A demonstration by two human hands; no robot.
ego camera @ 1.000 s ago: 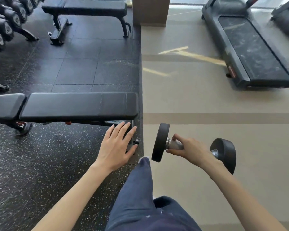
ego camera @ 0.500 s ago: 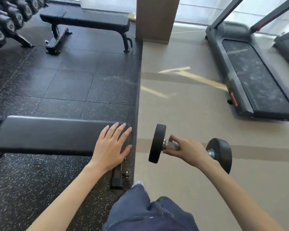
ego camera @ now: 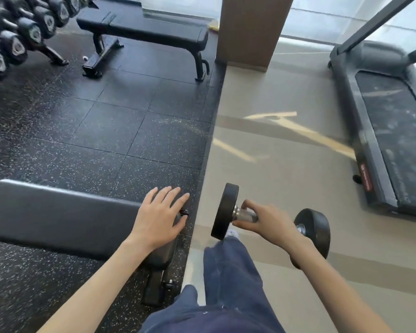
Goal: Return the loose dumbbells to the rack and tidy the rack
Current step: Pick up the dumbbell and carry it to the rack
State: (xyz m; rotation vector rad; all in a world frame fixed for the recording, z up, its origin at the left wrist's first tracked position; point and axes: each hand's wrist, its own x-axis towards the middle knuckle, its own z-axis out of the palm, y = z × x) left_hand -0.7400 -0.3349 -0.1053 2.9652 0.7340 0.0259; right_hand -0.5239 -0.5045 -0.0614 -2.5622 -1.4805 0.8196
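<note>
My right hand (ego camera: pixel 267 223) grips the steel handle of a black round-headed dumbbell (ego camera: pixel 225 211), carried level above the beige floor in front of my leg. My left hand (ego camera: pixel 160 216) is flat with fingers spread over the end of a black padded bench (ego camera: pixel 58 212); whether it touches the pad is unclear. The dumbbell rack (ego camera: pixel 22 42) stands at the far upper left, holding several black dumbbells in rows.
A second black bench (ego camera: pixel 144 32) stands beyond the rubber mat floor (ego camera: pixel 106 131), next to the rack. A brown pillar (ego camera: pixel 250 30) rises at top centre. A treadmill (ego camera: pixel 389 131) fills the right side. My blue trouser leg (ego camera: pixel 228 272) is below.
The view has moved forward: the near bench has slid down and left in the frame, and the rack and far bench look closer. Both hands keep their pose, the dumbbell still gripped.
</note>
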